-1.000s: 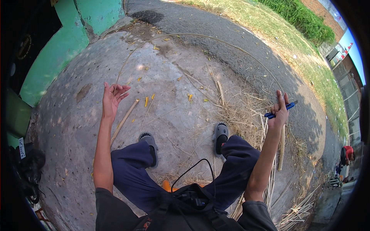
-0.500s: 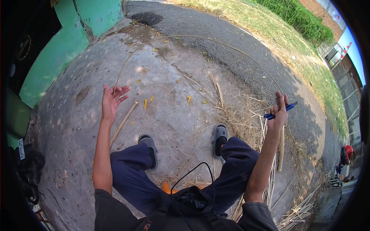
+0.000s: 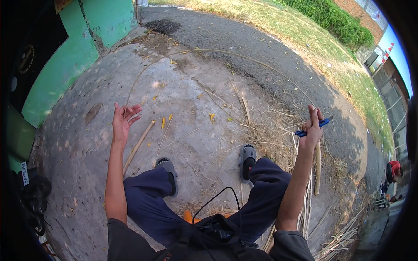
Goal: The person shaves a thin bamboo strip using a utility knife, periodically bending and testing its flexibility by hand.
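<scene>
A long, thin strip (image 3: 230,53), apparently bamboo, bows in a wide arc between my two hands, away from my body. My left hand (image 3: 123,121) has one end resting between thumb and fingers, the other fingers loosely spread. At the opposite end, my right hand (image 3: 312,128) pinches the strip with thumb and fingertips. That same hand also keeps a blue utility knife (image 3: 323,123) against its palm, blade pointing outward to the right. Both hands are raised above the ground, either side of my knees.
Pale shavings (image 3: 278,135) lie heaped by my right foot. Long split sticks (image 3: 308,204) run along my right side, beside a thicker stick (image 3: 317,169). Another stick (image 3: 139,145) lies near my left foot. A green wall (image 3: 56,82) stands left; a person (image 3: 394,171) is far right.
The arc's top has dropped a little toward me. My left hand has sunk slightly, and the fingers of my right hand have curled closer around the knife and strip.
</scene>
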